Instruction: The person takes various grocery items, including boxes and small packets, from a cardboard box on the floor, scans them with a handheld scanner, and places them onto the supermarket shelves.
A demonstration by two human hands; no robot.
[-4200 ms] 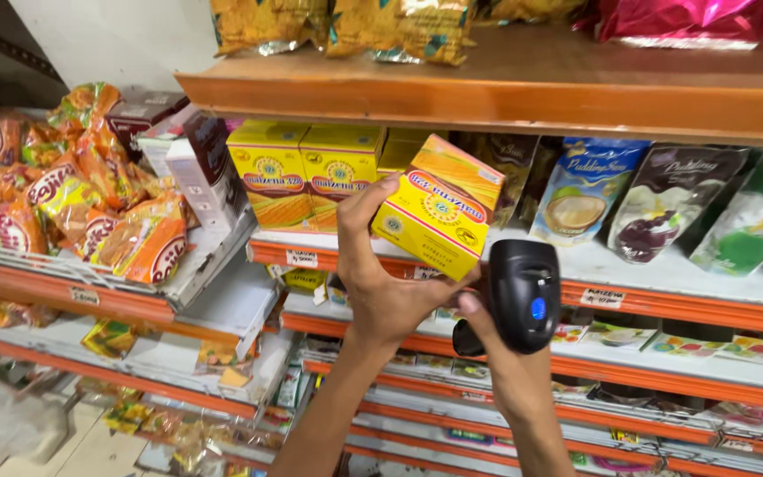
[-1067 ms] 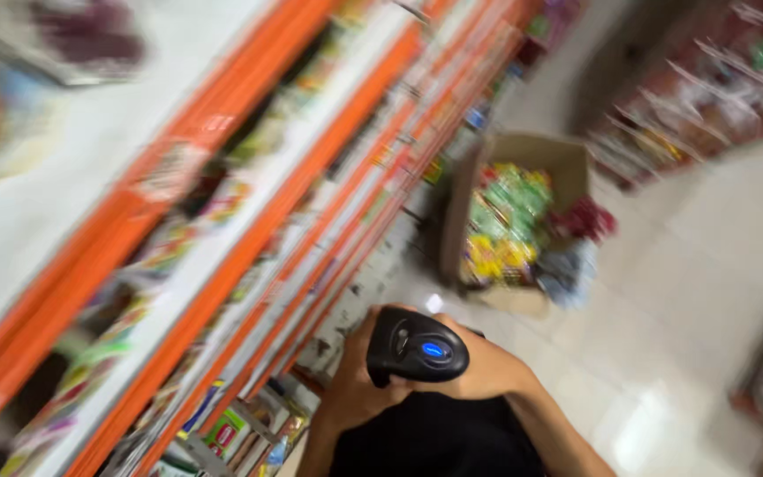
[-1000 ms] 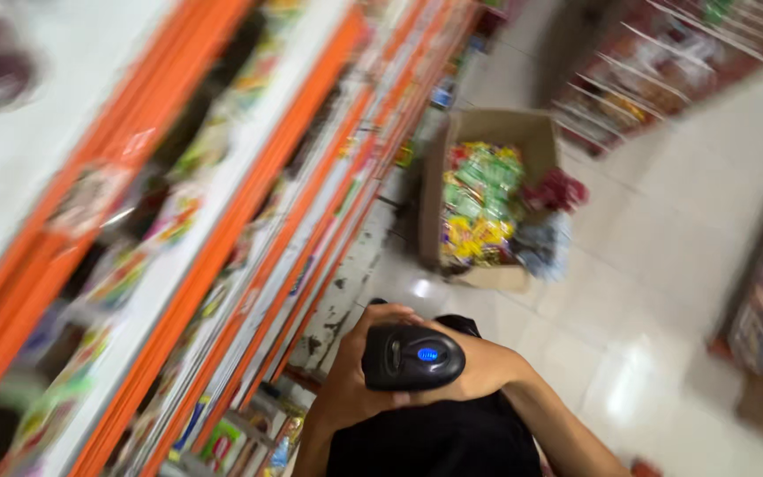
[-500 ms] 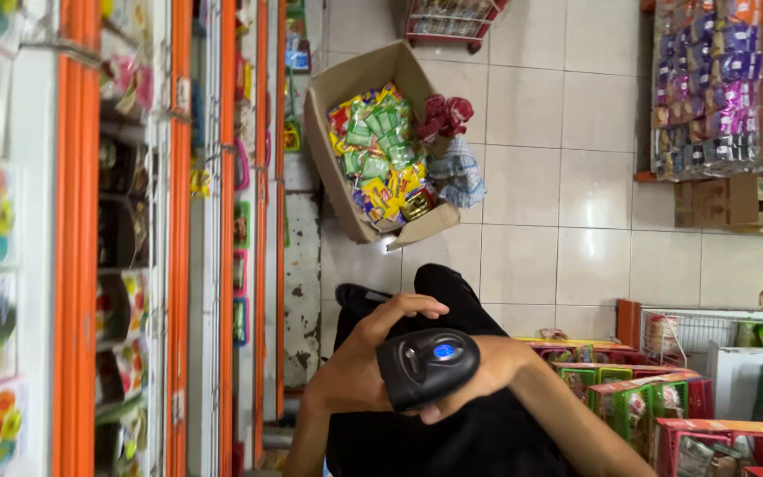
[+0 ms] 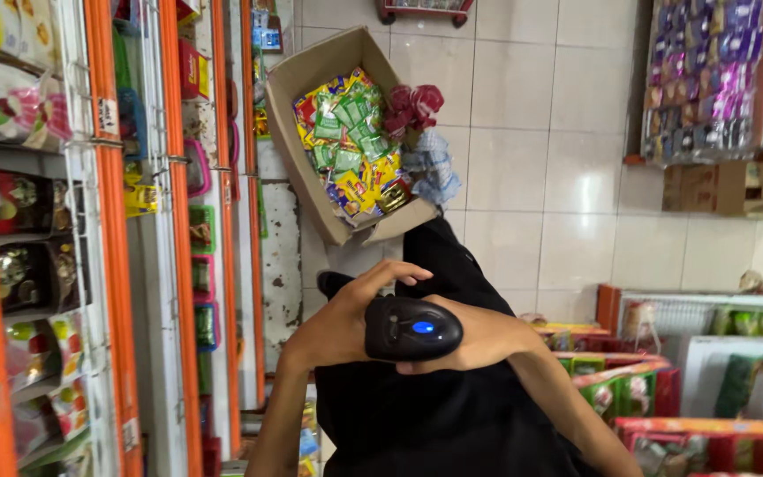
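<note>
The right hand (image 5: 479, 340) holds a black scanner (image 5: 411, 329) in front of the person's body. Its fingers wrap around the handle, so its grip is pressed tight on the scanner. A small blue light glows on top of the scanner.

The left hand (image 5: 337, 318) is just beside the scanner and touches its left end. Its fingers are bent and a bit spread, with the fingertips above the scanner. This hand holds nothing of its own; its grip is loose and spread.

Both hands are over the person's black clothes (image 5: 434, 415).

Farther off, on the tiled floor (image 5: 523, 132), sits an open cardboard box (image 5: 311, 106). It is full of small snack packets (image 5: 351, 141) in green, yellow and red. A dark red bag (image 5: 412, 102) and a pale checked bag (image 5: 430, 168) lie at its right edge. The box is well apart from the hands.

On the left are long orange shelves (image 5: 108, 221) with many packets on them. On the right, lower down, are more boxes of goods (image 5: 629, 380) in red and green. At the top right a rack of shiny purple and pink packs (image 5: 708, 79) stands by the wall.
</note>
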